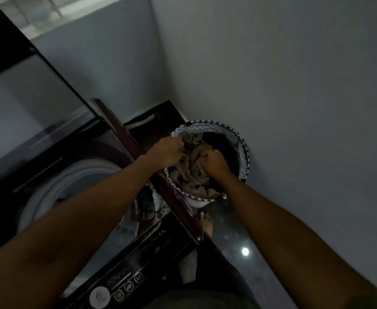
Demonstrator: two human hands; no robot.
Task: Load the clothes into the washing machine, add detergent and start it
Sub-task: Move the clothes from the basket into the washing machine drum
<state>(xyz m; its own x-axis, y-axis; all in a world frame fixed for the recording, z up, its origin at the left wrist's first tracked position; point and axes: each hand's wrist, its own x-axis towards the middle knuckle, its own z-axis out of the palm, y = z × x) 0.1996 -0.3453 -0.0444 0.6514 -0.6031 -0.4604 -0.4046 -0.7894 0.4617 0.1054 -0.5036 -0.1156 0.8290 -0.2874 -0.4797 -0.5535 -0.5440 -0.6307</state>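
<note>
A round fabric laundry basket with a black-and-white zigzag rim (242, 143) stands on the dark glossy floor (232, 221) against the pale wall, heaped with crumpled beige and olive clothes (194, 168). The left hand (166, 152) and the right hand (215, 162) are both in the basket, each grip closed tight around a bunch of the soft cloth. Just beside it, the top-loading washing machine with a maroon edge (138, 259) stands open, its white drum ring (49, 192) visible.

Head camera looks steeply down, close above the hands (189, 155).
</note>
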